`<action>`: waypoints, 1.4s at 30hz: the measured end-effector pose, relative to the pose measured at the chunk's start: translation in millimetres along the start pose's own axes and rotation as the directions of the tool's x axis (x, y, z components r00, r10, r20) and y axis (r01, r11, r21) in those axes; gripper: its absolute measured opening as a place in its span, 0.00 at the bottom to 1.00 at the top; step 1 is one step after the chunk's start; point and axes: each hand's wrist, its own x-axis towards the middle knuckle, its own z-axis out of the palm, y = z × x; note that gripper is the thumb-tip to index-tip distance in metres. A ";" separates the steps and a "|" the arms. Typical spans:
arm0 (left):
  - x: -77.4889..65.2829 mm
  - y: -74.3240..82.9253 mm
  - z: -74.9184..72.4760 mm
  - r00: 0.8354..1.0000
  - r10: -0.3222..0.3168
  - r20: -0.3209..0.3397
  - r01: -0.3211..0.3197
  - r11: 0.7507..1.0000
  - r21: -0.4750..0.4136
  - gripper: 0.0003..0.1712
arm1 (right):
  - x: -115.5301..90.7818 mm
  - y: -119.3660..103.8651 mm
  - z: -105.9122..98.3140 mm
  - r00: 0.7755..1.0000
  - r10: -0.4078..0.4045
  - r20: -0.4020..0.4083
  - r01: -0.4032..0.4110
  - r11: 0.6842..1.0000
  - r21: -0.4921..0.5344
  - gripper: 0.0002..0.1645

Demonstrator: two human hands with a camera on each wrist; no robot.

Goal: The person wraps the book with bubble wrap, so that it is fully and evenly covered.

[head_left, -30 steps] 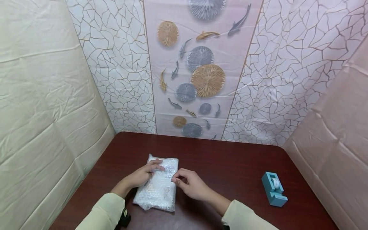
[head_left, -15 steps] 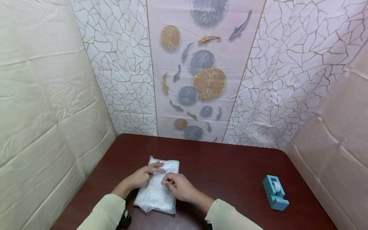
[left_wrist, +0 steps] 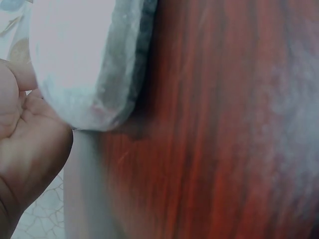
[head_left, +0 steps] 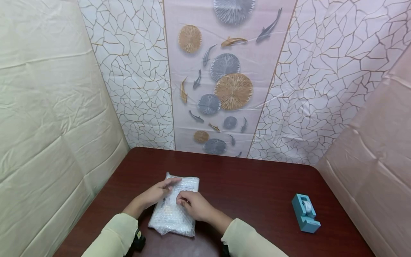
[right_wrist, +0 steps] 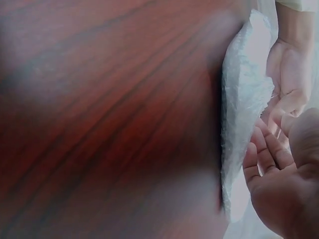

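A flat rectangular package in bubble wrap (head_left: 173, 219) lies on the table, its wrap clear and wrinkled. My left hand (head_left: 155, 194) rests on its upper left part, fingers stretched out. Over the middle of the package is my right hand (head_left: 196, 206), with thumb and index finger bent toward each other at the surface. Whether anything is between those fingertips is hidden. In the right wrist view, several right-hand fingers (right_wrist: 271, 152) lie against the wrapped package (right_wrist: 244, 114). From the left wrist view, one end of the package (left_wrist: 75, 59) shows beside the left palm (left_wrist: 35, 144).
A blue tape dispenser (head_left: 305, 213) with a roll of tape stands toward the right of the dark red wooden table (head_left: 250, 185). Fabric panels (head_left: 64, 107) surround the table at the back and sides.
My right hand has moved left from the package's right edge to over its middle. My left fingers have drawn closer together and shifted slightly; the package stays where it was.
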 end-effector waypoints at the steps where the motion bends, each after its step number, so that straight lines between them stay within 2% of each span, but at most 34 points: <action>1: -0.3 -0.3 -0.6 1.000 0.000 0.003 0.000 1.000 -0.011 0.32 | 1.3 -0.1 0.1 1.000 -0.003 0.007 0.003 1.000 -0.006 0.09; 7: 0.7 -1.8 -2.1 1.000 0.019 0.014 -0.018 0.999 -0.032 0.30 | 10.4 2.3 2.3 0.999 -0.022 0.027 0.023 0.999 -0.035 0.07; 10: 2.3 -3.2 -2.6 0.999 0.030 0.022 -0.028 0.997 -0.074 0.29 | 16.2 2.1 4.8 0.998 -0.014 0.056 0.017 0.998 -0.053 0.06; 15: 3.4 -6.9 -5.7 0.998 0.056 0.035 -0.050 0.989 -0.137 0.33 | 24.6 -3.4 10.1 0.995 -0.003 0.103 0.019 0.989 -0.149 0.04; 18: 3.3 -7.9 -7.0 0.997 0.067 0.039 -0.062 0.990 -0.130 0.34 | 29.0 -4.2 12.4 0.992 -0.017 0.121 0.041 0.979 -0.201 0.04; 24: 2.9 -7.8 -5.8 0.996 0.077 0.049 -0.070 0.990 -0.126 0.35 | 38.4 -6.0 10.2 0.982 -0.042 0.187 0.080 0.976 -0.202 0.05; 29: 3.1 -7.4 -3.4 0.997 0.067 0.045 -0.062 0.991 -0.119 0.34 | 46.6 -9.2 5.7 0.964 0.048 0.263 -0.024 0.996 -0.091 0.07; 32: 3.0 -7.4 -2.9 0.997 0.062 0.040 -0.057 0.991 -0.124 0.34 | 51.2 -9.4 5.8 0.952 0.070 0.300 -0.058 0.997 -0.046 0.08; 37: 2.0 -6.5 -4.0 0.998 0.056 0.038 -0.051 0.990 -0.130 0.34 | 57.3 -9.4 7.3 0.948 0.040 0.316 -0.014 0.996 -0.083 0.10; 42: 1.2 -6.6 -5.7 0.997 0.049 0.054 -0.041 0.990 -0.137 0.35 | 60.2 -10.8 7.0 0.941 0.124 0.315 -0.097 0.990 -0.100 0.12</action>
